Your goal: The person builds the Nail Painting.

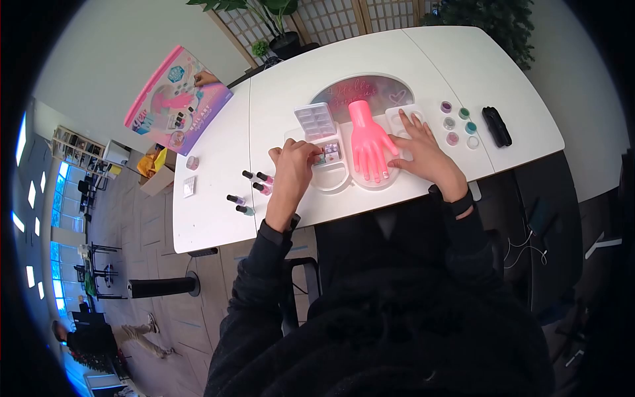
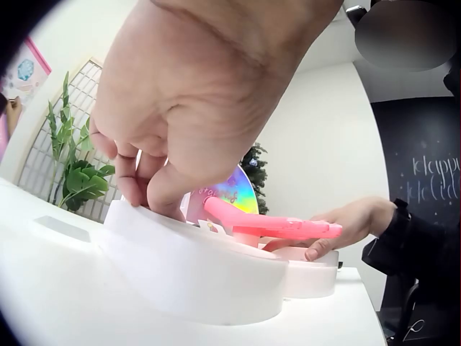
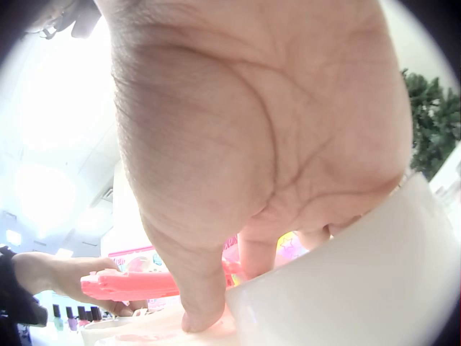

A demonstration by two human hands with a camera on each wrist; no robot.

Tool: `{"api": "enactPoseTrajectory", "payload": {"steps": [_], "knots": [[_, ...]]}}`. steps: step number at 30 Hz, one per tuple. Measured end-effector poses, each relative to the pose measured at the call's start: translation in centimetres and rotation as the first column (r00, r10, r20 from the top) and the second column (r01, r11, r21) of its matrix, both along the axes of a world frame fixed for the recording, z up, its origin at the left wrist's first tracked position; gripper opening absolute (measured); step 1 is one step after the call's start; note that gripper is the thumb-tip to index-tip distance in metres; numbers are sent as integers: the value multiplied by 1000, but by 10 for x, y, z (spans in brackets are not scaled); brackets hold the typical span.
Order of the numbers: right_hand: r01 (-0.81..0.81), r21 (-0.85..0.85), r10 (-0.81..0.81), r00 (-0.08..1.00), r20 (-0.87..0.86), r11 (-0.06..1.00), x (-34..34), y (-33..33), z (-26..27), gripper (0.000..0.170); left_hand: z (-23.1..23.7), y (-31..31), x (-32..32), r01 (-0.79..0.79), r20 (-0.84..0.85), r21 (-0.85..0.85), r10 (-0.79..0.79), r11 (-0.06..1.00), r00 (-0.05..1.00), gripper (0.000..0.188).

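Note:
A pink model hand [image 1: 372, 149] lies palm down, fingers toward the person, on a white tray [image 1: 331, 180]. Over the tray's left part is the left hand [image 1: 291, 173], fingers bent down at a compartment of small colourful pieces [image 1: 331, 152]; in the left wrist view the rim hides its fingertips, so a grip cannot be made out. The right hand [image 1: 426, 155] rests with spread fingers on the tray's right part, its thumb beside the model hand. In the right wrist view its thumb [image 3: 202, 295] points down at the tray.
A clear divided lid [image 1: 315, 121] stands raised behind the compartment. Nail polish bottles [image 1: 262, 188] stand left, small round pots [image 1: 450, 124] and a black case [image 1: 497, 126] right. A colourful box [image 1: 177, 99] is at the back left. Another person [image 1: 99, 344] is across the room.

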State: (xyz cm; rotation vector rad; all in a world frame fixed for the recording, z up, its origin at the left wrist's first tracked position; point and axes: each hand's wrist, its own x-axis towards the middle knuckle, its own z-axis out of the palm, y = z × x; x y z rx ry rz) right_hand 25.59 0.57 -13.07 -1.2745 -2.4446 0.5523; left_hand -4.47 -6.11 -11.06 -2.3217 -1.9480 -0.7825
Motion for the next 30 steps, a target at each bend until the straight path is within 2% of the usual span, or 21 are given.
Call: {"api": "enactPoseTrajectory", "payload": {"steps": [4,6,10,13,19,21,25,30], "knots": [[2,-5,-2,1000,8,1000,0,-1,0,60,-3,-1,1,-19,-18,42,20,999,1000,10],[3,-3,-3,1000,7,1000,0,-1,0,60,1,-3,4,-29,-97,159,45,987,994,8],[-4,39,4,1000,-10,999,1,2,-7,60,-1,-6,7,-22,-162,172,50,985,986,8],[0,40,1,1000,-14,999,1,3,-9,59,-1,-8,7,3,-208,109,20,994,978,9],[-4,37,5,1000,-21,999,1,3,-9,59,8,-8,12,50,-127,124,-34,991,991,14],[-1,22,1,1000,-12,1000,1,1,-4,60,5,-5,12,148,-59,92,-143,985,988,16],[3,-3,-3,1000,5,1000,0,0,-1,61,1,1,12,162,-89,92,-154,982,984,11],[0,13,0,1000,-1,1000,0,1,-3,61,4,4,17,95,-18,127,-94,987,995,3]]}}
